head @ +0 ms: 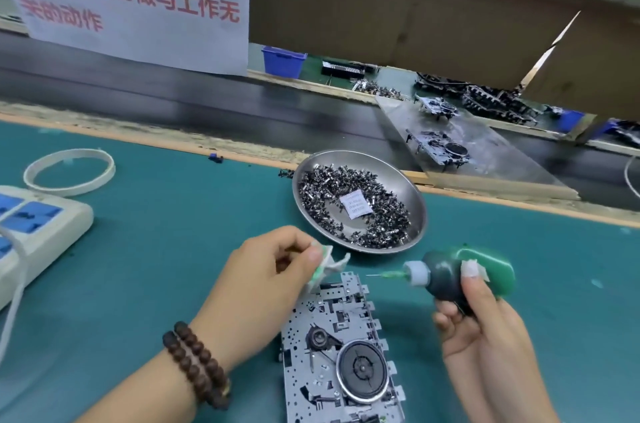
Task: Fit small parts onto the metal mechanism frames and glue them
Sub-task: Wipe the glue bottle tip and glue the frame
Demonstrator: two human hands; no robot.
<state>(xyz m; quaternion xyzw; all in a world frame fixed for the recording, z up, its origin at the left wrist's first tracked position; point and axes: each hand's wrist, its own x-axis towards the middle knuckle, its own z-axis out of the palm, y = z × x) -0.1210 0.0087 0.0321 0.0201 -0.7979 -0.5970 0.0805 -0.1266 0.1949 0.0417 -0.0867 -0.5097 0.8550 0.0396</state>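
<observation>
Green bench mat (pixel 166 249), conveyor running behind it, and the metal mechanism frame (pixel 332 346) lies flat at the near edge between both hands. The left hand (pixel 263 284) sits at the frame's far left corner, fingers pinched on a stained scrap of tissue (pixel 329 266). The right hand (pixel 485 325) is clamped round the green glue bottle (pixel 464 272), needle tip just right of the frame's far edge, not touching it. A steel dish (pixel 408 190) of small parts (pixel 346 187) waits just beyond. Best play, I'd say: steady the frame, bring the needle low, one small drop, wipe strays.
</observation>
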